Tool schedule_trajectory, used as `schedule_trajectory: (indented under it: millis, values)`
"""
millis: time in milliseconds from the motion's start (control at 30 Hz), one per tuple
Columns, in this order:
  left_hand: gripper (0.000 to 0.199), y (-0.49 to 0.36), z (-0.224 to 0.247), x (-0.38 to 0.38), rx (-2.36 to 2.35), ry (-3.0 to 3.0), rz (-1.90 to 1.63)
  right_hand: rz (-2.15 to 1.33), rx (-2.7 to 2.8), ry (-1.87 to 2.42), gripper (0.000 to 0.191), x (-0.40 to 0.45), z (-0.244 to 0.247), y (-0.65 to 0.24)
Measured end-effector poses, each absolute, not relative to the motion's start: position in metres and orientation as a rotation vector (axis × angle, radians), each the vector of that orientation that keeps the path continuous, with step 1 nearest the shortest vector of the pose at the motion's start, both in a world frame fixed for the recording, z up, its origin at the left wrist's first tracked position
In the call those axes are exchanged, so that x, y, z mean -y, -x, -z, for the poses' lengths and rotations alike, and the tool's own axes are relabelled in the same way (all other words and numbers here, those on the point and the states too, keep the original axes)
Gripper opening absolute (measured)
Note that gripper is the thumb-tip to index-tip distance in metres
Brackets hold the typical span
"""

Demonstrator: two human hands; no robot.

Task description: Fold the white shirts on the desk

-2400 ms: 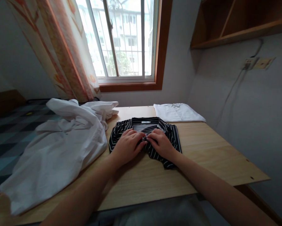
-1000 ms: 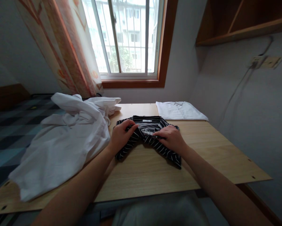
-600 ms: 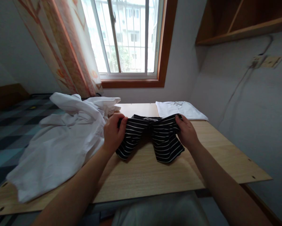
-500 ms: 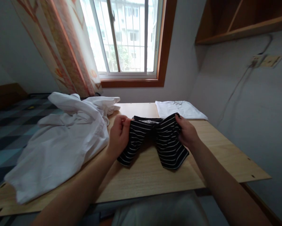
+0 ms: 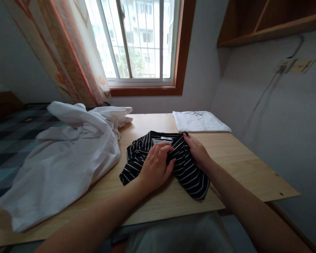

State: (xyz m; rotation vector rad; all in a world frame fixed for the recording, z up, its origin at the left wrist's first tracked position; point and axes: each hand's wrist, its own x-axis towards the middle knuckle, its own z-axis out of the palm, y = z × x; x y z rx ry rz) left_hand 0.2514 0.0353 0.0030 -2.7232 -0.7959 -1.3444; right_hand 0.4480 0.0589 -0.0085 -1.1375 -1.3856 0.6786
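Note:
Black shorts with thin white stripes [image 5: 191, 172] lie loosely on the wooden table in front of me, the waist toward the window and the two legs toward me. A pale label and lining show inside the waist opening. My left hand [image 5: 156, 165] is over the front middle of the shorts, its curled fingers and thumb closed on the fabric near the waistband. At the right end of the waistband, my right hand [image 5: 197, 147] pinches the cloth between thumb and fingers, several of which are hidden.
A crumpled white shirt [image 5: 70, 158] spreads over the table's left side, next to a checked bed [image 5: 28, 130]. At the far right of the table [image 5: 239, 168] lies a folded white shirt [image 5: 201, 121]. A shelf [image 5: 269, 33] and a cable hang on the right wall.
My left hand has left the shorts' left waist corner and moved right to the front middle. My right hand keeps its hold, slightly lower and further left. The shorts' left side has sunk.

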Motion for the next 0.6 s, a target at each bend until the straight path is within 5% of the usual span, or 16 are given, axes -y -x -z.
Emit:
schedule_trajectory:
  millis: [600]
  values:
    - [0.021, -0.236, 0.004, -0.072, 0.810, 3.465, 1.221, -0.700, 1.229, 1.232, 0.052, -0.069, 0.017, -0.456]
